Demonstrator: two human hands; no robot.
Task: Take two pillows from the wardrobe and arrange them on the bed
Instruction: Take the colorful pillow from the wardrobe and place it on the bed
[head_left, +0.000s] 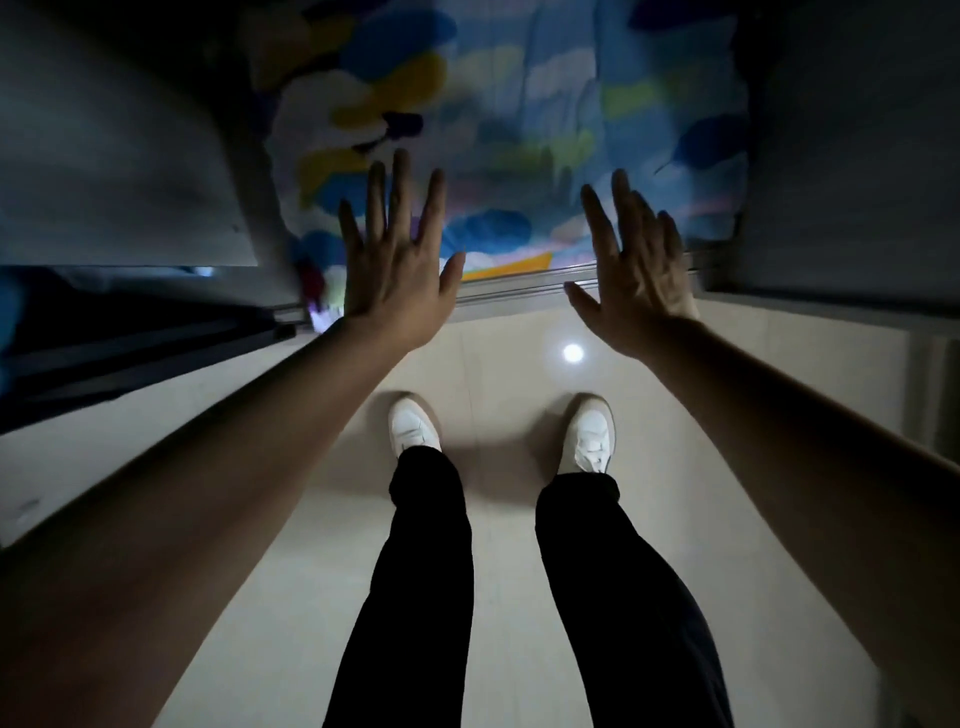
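- Grip spread — left hand (397, 270) and right hand (631, 283) empty, palms forward.
- At twelve o'clock, soft blue-yellow patterned bedding (498, 130) fills the wardrobe — probably reaching to pull it out.

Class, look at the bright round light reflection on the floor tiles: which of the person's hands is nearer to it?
Right. The right hand hovers open just above and right of the light reflection; the left hand is open well to its left.
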